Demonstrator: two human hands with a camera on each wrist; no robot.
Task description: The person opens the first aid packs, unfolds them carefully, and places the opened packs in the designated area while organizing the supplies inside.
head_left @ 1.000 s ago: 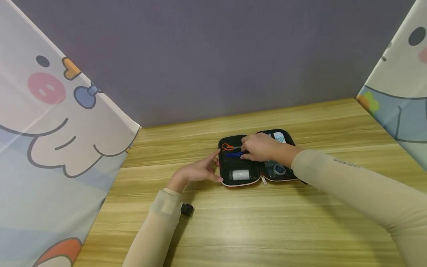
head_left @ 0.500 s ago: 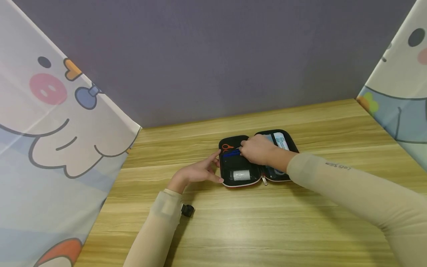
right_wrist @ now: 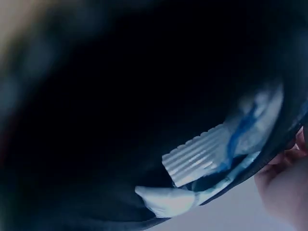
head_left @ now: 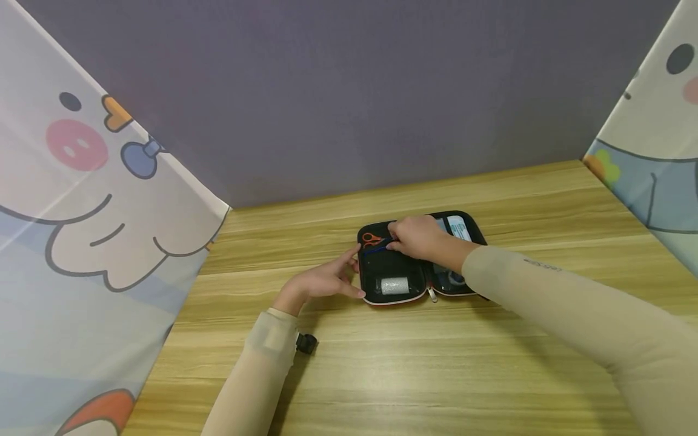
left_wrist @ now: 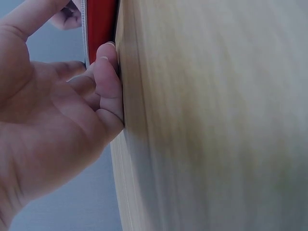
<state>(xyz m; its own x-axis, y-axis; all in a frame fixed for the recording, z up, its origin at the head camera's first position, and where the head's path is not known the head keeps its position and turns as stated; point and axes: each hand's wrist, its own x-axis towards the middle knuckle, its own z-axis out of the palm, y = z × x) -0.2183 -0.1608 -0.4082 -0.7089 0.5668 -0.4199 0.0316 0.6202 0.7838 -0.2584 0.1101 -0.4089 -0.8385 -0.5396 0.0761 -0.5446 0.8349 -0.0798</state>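
A black-lined zip case [head_left: 387, 266] lies unfolded on the wooden table. My left hand [head_left: 322, 280] is beside its left edge, with fingers spread and fingertips at the rim; the left wrist view shows them by the case's red outer side [left_wrist: 100, 31]. Over the middle of the case, my right hand [head_left: 418, 236] pinches the right end of a slim blue tool [head_left: 376, 249] that looks like tweezers. Scissors with orange handles [head_left: 369, 238] lie just above the tool, their blades partly hidden by the fingers. A white rolled bandage [head_left: 394, 286] sits lower in the left half.
The case's right half holds a white-and-blue packet [head_left: 458, 228] and other items, partly covered by my right forearm. A ribbed white item [right_wrist: 195, 159] shows in the right wrist view. A zipper pull [head_left: 432, 295] hangs at the front. A grey wall [head_left: 354, 103] stands behind.
My right hand has shifted slightly left and up at the blue tool, whose angle has changed beside the scissors. The right forearm has swung a little left. My left hand stays put.
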